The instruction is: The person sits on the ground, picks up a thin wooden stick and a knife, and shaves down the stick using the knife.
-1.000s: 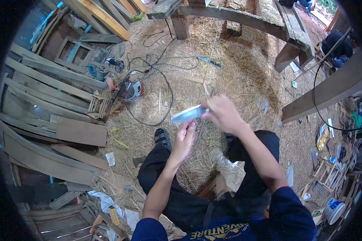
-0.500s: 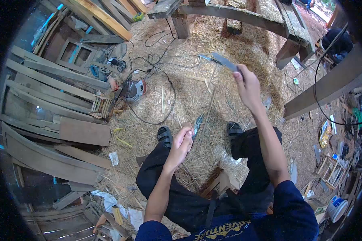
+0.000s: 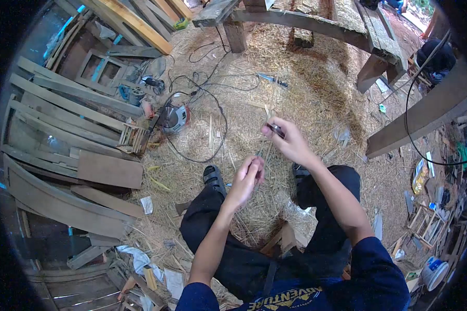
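Observation:
My right hand [image 3: 291,145] is closed around the dark handle of a knife [image 3: 276,129]. From this angle its broad blade hardly shows. Lower and to the left, my left hand [image 3: 247,180] has its fingers pinched together, seemingly on a thin wooden strip, mostly hidden by the hands. The two hands are close but apart, above the straw-like shavings between my sandalled feet. Past them on the ground lies a slim blue tool [image 3: 272,80].
A circular saw [image 3: 175,118] with a looping black cable [image 3: 224,129] rests left of centre. Boards and curved frames [image 3: 62,197] are stacked along the left. A wooden bench [image 3: 306,20] stands ahead, and a thick beam [image 3: 420,114] slants at the right.
My right hand has come down and left with the knife, from held out ahead to near my left hand. My left hand has shifted slightly right and up.

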A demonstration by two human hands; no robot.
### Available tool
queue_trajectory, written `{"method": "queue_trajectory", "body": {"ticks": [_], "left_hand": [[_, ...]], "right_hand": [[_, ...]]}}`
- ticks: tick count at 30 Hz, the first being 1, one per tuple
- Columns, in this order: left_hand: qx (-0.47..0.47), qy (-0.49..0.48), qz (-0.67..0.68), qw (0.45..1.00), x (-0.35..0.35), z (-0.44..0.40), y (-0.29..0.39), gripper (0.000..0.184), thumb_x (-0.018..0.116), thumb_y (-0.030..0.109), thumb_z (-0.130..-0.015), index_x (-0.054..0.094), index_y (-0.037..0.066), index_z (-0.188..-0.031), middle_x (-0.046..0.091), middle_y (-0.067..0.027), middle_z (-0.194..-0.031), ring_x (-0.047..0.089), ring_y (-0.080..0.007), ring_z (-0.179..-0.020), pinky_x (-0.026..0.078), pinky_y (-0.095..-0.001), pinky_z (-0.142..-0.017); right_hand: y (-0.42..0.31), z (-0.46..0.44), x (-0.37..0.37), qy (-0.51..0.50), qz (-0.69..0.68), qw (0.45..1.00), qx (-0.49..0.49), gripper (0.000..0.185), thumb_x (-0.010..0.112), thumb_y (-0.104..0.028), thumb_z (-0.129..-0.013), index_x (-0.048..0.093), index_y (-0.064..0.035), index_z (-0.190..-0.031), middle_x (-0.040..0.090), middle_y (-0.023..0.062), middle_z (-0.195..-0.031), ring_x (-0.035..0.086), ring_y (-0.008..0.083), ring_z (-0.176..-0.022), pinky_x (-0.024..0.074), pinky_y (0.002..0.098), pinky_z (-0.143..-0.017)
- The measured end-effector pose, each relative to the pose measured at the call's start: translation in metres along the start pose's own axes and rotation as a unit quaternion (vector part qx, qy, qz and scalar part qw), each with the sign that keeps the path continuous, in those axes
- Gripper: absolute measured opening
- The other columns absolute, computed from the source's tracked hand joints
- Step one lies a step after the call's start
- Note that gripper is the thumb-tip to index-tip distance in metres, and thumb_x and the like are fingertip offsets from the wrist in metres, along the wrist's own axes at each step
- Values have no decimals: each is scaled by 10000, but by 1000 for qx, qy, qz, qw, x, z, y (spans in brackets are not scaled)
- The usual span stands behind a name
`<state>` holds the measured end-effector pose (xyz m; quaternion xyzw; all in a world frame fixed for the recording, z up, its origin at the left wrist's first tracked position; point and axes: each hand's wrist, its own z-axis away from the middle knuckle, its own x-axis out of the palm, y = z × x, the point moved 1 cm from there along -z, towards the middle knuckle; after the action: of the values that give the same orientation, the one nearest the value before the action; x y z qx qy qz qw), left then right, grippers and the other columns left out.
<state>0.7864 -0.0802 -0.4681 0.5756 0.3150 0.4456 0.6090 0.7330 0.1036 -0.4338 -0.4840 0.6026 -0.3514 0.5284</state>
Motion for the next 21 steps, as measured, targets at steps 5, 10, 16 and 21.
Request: {"method": "queue_trajectory", "body": {"ticks": [5,10,16,21], "left_hand": [[-49,20,156,986,14,-8,19,176,437,195,-1041,525,64,-1119,422,41,-751,354,-47,-592,318,-211,-519],[-30,47,150,987,19,-12,23,194,516,224,-1029,548,72,-1146,383,86,-704,311,-4,-559,237,-181,-464],[-29,115,95,988,12,-12,22,198,567,254,-1013,578,83,-1113,390,101,-678,312,10,-529,218,-186,-440],[-10,145,39,989,6,-11,13,180,586,248,-1000,599,85,-1074,418,102,-683,318,5,-527,215,-198,-444]], "right_hand": [[-5,3,10,-29,-53,998,-31,260,641,-285,-947,619,-26,-944,538,111,-679,469,189,-621,388,347,-573],[-9,3,-8,18,39,999,-9,322,642,-330,-937,601,-14,-987,581,134,-726,557,232,-663,440,364,-622],[-2,17,4,-19,149,981,-123,305,613,-324,-940,575,-40,-1043,613,166,-799,612,369,-791,459,448,-730],[-9,20,7,-75,215,959,-167,320,618,-364,-920,574,-58,-1006,620,139,-798,614,350,-793,443,439,-720]]}}
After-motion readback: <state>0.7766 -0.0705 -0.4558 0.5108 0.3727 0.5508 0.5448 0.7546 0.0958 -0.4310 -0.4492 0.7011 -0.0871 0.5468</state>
